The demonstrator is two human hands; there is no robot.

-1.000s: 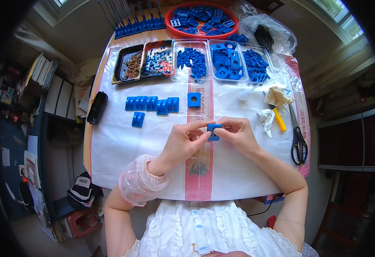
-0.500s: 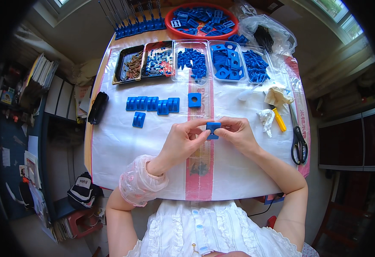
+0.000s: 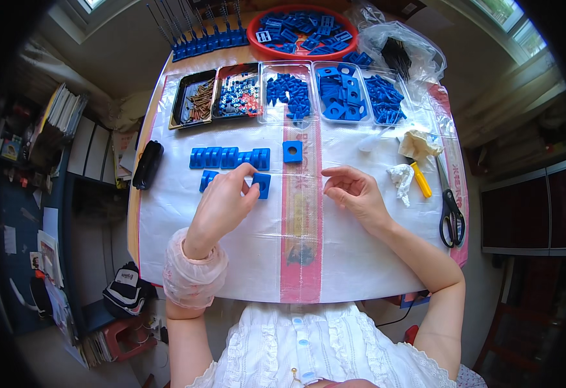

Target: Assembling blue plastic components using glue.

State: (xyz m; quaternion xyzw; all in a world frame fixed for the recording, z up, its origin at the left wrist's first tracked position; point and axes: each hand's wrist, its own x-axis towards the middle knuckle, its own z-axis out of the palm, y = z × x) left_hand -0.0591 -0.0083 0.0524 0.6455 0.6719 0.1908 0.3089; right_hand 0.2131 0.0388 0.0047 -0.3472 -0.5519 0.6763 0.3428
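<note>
My left hand has its thumb and forefinger closed at the left edge of a square blue plastic piece with a hole, held low over the table. Behind that hand, a row of blue pieces with curved ribs stretches leftward, and one more blue piece is partly hidden by the fingers. A separate square blue piece with a round hole lies on the red stripe. To the right, my right hand hovers with curled fingers apart and nothing visible in them.
Along the back stand trays of screws, nuts and small blue parts. Behind them is a red basin of blue parts. Black scissors, a yellow-handled tool and crumpled tissue lie right; a black case lies left.
My left hand has moved left with the blue piece, which both hands held between them earlier. My right hand has let go and stays near its former place, fingers loosened.
</note>
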